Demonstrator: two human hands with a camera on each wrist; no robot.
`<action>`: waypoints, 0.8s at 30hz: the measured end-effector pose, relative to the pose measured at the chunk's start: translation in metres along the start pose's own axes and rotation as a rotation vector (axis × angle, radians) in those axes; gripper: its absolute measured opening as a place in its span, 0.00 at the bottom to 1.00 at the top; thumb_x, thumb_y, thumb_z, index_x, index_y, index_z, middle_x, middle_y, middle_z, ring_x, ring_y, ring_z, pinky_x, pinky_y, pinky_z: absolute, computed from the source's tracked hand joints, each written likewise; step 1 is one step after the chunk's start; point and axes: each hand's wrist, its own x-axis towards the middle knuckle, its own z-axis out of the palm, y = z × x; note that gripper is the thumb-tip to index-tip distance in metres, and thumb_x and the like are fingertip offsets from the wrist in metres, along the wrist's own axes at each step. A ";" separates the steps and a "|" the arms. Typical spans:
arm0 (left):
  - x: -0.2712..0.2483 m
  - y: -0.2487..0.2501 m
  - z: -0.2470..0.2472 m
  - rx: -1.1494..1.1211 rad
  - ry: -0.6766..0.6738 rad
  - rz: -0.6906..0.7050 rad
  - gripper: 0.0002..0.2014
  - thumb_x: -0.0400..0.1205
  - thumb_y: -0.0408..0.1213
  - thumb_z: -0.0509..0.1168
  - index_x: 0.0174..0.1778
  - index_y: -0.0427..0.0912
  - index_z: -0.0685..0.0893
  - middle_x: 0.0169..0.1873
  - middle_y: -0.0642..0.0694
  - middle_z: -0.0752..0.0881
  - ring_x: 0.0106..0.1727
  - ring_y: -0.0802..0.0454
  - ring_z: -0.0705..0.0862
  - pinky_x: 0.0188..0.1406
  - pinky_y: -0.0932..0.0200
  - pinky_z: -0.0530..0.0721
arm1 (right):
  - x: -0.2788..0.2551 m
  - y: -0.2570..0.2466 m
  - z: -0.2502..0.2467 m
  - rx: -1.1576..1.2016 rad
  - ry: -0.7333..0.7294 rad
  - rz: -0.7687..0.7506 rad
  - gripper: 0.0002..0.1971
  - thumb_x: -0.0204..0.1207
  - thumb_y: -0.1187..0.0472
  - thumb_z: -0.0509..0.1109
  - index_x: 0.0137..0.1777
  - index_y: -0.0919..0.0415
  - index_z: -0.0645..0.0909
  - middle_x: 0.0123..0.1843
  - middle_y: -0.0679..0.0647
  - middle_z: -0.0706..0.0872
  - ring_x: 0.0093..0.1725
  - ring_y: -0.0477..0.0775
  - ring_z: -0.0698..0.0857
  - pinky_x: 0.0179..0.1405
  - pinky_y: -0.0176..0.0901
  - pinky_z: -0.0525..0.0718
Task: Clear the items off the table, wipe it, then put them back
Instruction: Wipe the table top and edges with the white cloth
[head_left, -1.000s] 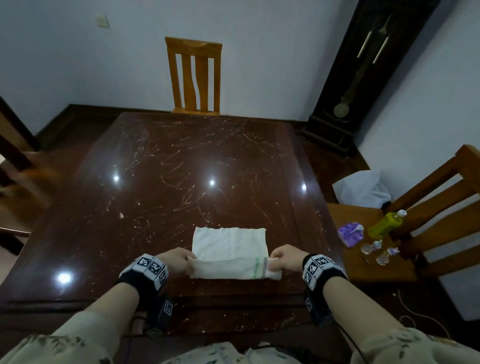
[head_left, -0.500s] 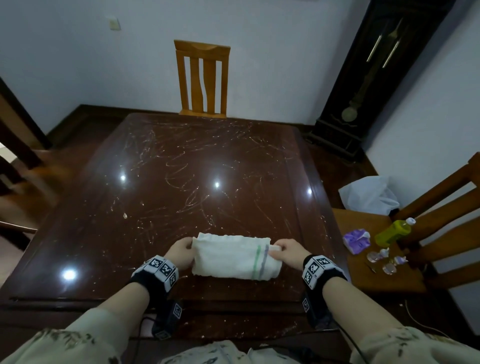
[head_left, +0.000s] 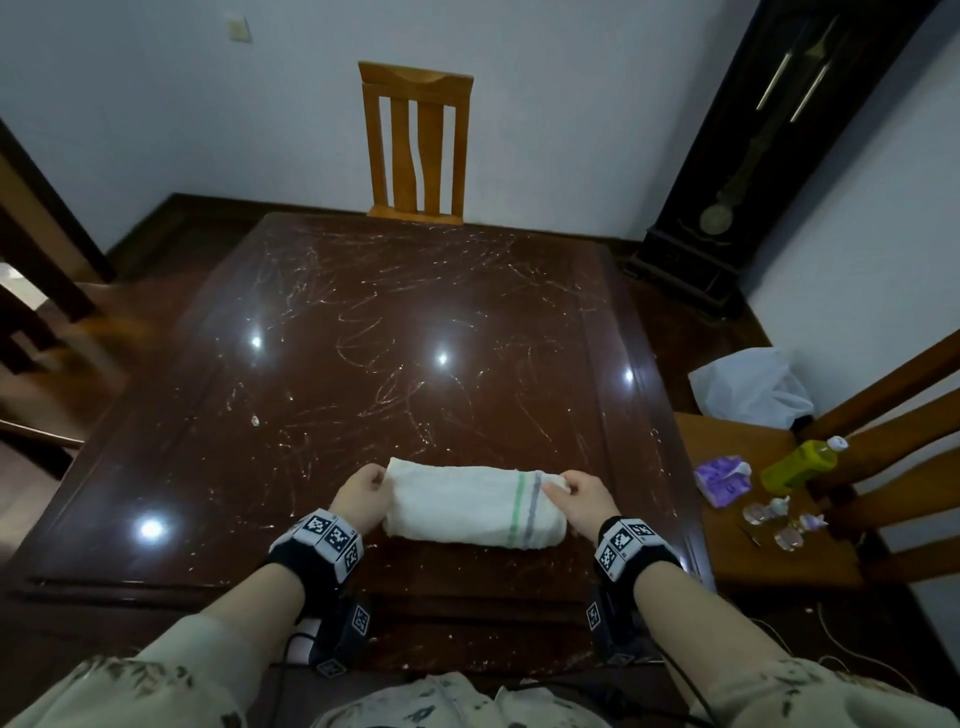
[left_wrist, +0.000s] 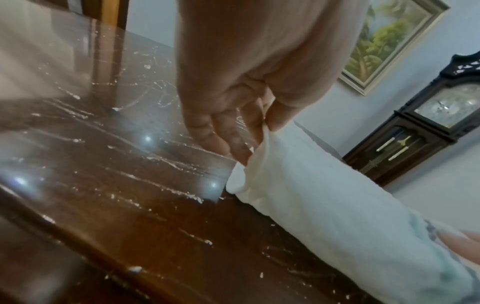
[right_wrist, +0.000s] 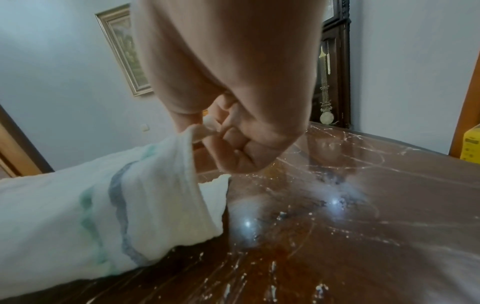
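head: white cloth (head_left: 475, 506), soft, folded, green and grey stripes, on glossy dark table (head_left: 395, 332) streaked white | left wrist: left hand (left_wrist: 249, 86) pinching one corner; framed painting (left_wrist: 387, 43) only here | right wrist: right hand (right_wrist: 233, 115) pinching other corner; yellow box (right_wrist: 470, 144) only here

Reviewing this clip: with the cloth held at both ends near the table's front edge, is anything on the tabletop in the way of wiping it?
Nothing visible does. The left hand and right hand pinch the ends of the folded white cloth; the table ahead bears only white smears and crumbs. The bottle sits on the side chair.
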 end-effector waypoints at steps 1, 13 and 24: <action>-0.001 0.000 -0.001 0.052 0.007 0.007 0.06 0.82 0.39 0.59 0.45 0.42 0.80 0.42 0.40 0.86 0.41 0.46 0.83 0.43 0.51 0.82 | 0.001 0.001 0.001 -0.020 0.002 -0.002 0.14 0.78 0.51 0.67 0.40 0.63 0.78 0.34 0.55 0.76 0.33 0.52 0.75 0.33 0.42 0.70; 0.000 -0.001 0.001 -0.035 -0.011 0.010 0.05 0.85 0.36 0.58 0.48 0.40 0.78 0.44 0.42 0.84 0.44 0.47 0.80 0.44 0.54 0.78 | 0.004 -0.003 0.008 -0.079 0.024 0.028 0.13 0.78 0.53 0.66 0.37 0.57 0.70 0.35 0.56 0.72 0.34 0.51 0.70 0.34 0.44 0.65; -0.004 0.020 -0.013 -0.399 -0.164 0.025 0.03 0.85 0.33 0.62 0.52 0.40 0.79 0.51 0.39 0.84 0.48 0.45 0.84 0.51 0.45 0.84 | 0.008 -0.028 -0.005 0.081 0.229 -0.006 0.16 0.80 0.52 0.66 0.45 0.69 0.81 0.42 0.64 0.85 0.42 0.59 0.82 0.43 0.48 0.78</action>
